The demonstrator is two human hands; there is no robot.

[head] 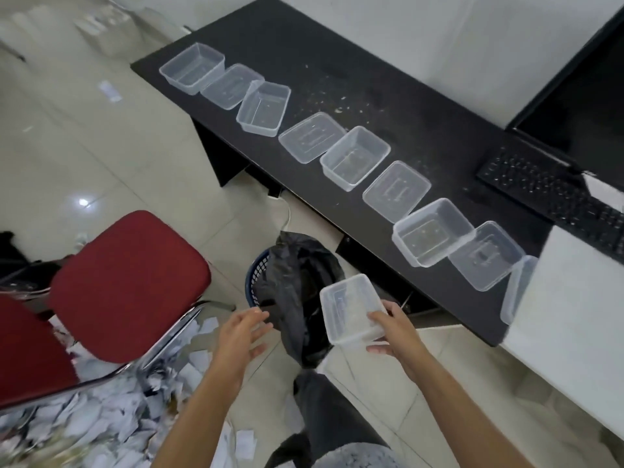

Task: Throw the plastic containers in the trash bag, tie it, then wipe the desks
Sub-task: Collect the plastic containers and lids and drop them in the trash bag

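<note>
My right hand (pixel 395 336) grips a container (pixel 347 309), mouth up.
Its long axis points away from my palm; the bag (pixel 297 268) lies open just left; my left hand (pixel 241 336) is spread.

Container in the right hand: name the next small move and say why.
Probably carry the container a little left and drop it into the black trash bag. The right hand grips it just beside the bag's open mouth, and the left hand is open near the bag's edge.
</note>
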